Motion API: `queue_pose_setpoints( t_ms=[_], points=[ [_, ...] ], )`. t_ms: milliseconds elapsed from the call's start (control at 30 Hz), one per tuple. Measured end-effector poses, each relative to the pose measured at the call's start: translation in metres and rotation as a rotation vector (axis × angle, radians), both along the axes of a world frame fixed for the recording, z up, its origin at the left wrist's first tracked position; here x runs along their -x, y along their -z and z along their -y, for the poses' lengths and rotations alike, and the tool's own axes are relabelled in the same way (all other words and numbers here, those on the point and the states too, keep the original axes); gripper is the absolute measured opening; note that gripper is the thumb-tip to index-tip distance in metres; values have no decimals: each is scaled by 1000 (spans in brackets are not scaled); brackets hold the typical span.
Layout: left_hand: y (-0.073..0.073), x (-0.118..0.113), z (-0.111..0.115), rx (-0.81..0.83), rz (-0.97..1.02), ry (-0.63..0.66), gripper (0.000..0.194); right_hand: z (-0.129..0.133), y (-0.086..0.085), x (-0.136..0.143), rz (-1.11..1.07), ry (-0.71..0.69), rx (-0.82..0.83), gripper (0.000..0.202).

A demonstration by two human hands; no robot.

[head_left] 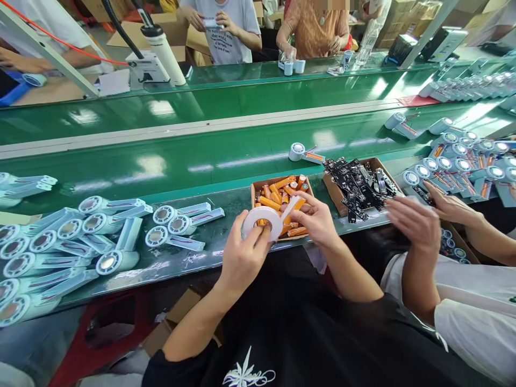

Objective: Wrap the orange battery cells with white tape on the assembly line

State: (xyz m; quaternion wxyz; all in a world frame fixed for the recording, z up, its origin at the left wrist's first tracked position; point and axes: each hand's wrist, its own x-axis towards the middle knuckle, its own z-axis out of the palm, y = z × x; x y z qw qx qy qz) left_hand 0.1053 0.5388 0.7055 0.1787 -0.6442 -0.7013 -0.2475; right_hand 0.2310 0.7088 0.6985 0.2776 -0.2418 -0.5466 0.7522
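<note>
My left hand (241, 255) is closed on a roll of white tape (250, 217), with fingers in its core. A strip of tape runs from the roll to an orange cylindrical battery (297, 203), which my right hand (318, 221) pinches between thumb and fingers. Both hands are over the front of a cardboard box (253, 194) of loose orange batteries (266, 202). Part of the box is hidden behind the hands and the roll. Several pale blue fan housings (183, 224) with handles lie to the left of my hands.
Right of the batteries, a box holds black circuit boards (360, 185). A co-worker's blurred hand (417, 220) is beside it. More fan housings (455, 161) are piled at right; one fan (297, 151) lies on the green conveyor belt (226, 156). Other people work across the line.
</note>
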Motion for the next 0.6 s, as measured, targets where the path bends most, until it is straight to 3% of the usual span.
queue_pose_setpoints(
  t_ms=[67,133,233,300,367,433,500,600],
  points=[
    [8,-9,-2,-78,24,-38,35,9,6,5,-87,196,81,69],
    [16,-20,-1,-128,74,-29,33,0,0,3,-129,264,55,63],
    [24,-29,-3,-34,151,102,27,-42,-24,-6,-276,432,-129,47],
    [23,-23,-12,87,178,129,30,-69,-37,-5,-381,557,-187,45],
    [18,-6,-23,208,201,139,42,-76,-40,1,-378,471,-164,50],
    [11,19,-27,294,247,212,52,-66,-35,3,-340,286,-133,53],
    [6,48,-16,284,303,225,46,-51,-24,-5,-325,170,-129,52],
    [5,100,26,138,297,-84,36,-42,-6,-36,-321,148,-152,53]
  ],
)
